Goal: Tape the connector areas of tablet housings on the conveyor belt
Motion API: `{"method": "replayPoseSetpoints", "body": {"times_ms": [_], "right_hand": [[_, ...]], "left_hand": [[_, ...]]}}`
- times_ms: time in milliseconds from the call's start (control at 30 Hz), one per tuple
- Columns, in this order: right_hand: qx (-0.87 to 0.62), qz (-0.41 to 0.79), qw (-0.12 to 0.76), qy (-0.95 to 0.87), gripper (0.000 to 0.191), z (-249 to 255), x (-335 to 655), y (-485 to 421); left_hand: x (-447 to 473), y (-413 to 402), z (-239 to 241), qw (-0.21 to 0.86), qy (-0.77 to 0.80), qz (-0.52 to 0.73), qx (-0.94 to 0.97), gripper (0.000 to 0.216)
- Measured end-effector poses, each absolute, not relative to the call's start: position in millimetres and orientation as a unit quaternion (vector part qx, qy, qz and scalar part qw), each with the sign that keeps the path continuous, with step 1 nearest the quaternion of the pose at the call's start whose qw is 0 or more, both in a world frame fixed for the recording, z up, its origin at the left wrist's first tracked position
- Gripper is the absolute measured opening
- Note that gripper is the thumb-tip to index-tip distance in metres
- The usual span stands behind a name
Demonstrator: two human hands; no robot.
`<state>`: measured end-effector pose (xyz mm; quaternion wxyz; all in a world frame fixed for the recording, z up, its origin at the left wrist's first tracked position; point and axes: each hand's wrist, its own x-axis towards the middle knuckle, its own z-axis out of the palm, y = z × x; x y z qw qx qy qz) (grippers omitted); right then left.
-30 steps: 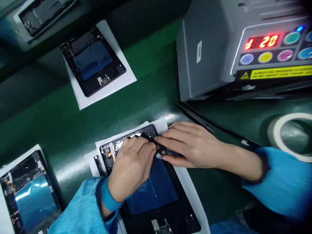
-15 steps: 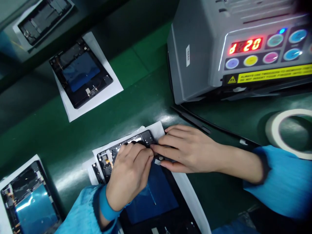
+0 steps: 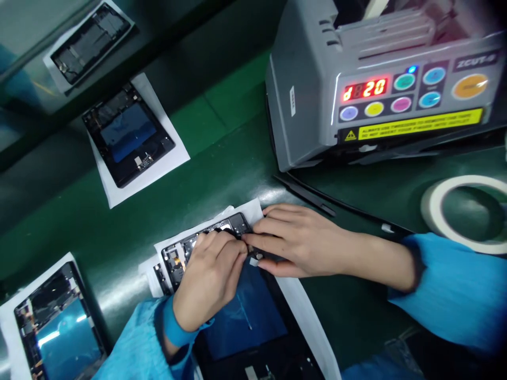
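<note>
An opened tablet (image 3: 244,311) with a blue film-covered battery lies tilted in front of me on white paper. My left hand (image 3: 214,282), with a blue wrist band, is closed over its upper part. Those fingers are bent together near the top right edge, and whatever they pinch is hidden. From the right, my right hand (image 3: 299,241) reaches to the same corner, fingers stretched out along the edge. Its index fingertip meets the left fingertips. Near its thumb tip is a small whitish tab (image 3: 253,262).
More opened tablets on paper lie at left (image 3: 69,338) and upper left (image 3: 129,134), with another device (image 3: 92,42) on the shelf behind. A grey tape dispenser (image 3: 301,126) showing red digits stands upper right. Black tweezers (image 3: 311,196), a cable, and a tape roll (image 3: 433,208) lie nearby.
The view has shifted slightly, bringing more of the tape dispenser's panel into sight. Both hands stay at the same corner of the tablet, in almost the same pose.
</note>
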<state>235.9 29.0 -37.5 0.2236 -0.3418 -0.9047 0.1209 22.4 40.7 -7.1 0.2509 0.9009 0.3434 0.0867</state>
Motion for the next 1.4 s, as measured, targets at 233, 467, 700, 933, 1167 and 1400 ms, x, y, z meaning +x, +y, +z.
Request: {"method": "replayPoseSetpoints", "body": {"times_ms": [233, 467, 700, 933, 1167, 1400], "right_hand": [[-0.348, 0.12, 0.216, -0.904, 0.026, -36.9, 235.0, 30.4], [-0.36, 0.141, 0.226, -0.894, 0.03, -36.5, 237.1, 30.5], [-0.358, 0.125, 0.217, -0.9, 0.023, -37.7, 236.8, 29.0], [-0.368, 0.09, 0.2, -0.904, 0.024, -33.1, 234.8, 25.9], [-0.346, 0.061, 0.215, -0.911, 0.027, -37.0, 235.3, 22.9], [-0.323, 0.037, 0.204, -0.923, 0.027, -35.5, 233.5, 20.9]], "left_hand": [[24.9, 40.3, -7.0, 0.246, 0.349, 0.108, 0.897, 0.008], [28.1, 39.6, -4.4, 0.224, 0.352, 0.117, 0.901, 0.008], [28.0, 39.4, -6.0, 0.228, 0.353, 0.114, 0.9, 0.009], [25.7, 38.4, -2.5, 0.199, 0.354, 0.097, 0.909, 0.009], [21.0, 39.9, -3.1, 0.168, 0.373, 0.084, 0.909, 0.011], [15.8, 39.7, -8.8, 0.198, 0.366, 0.104, 0.903, 0.013]]}}
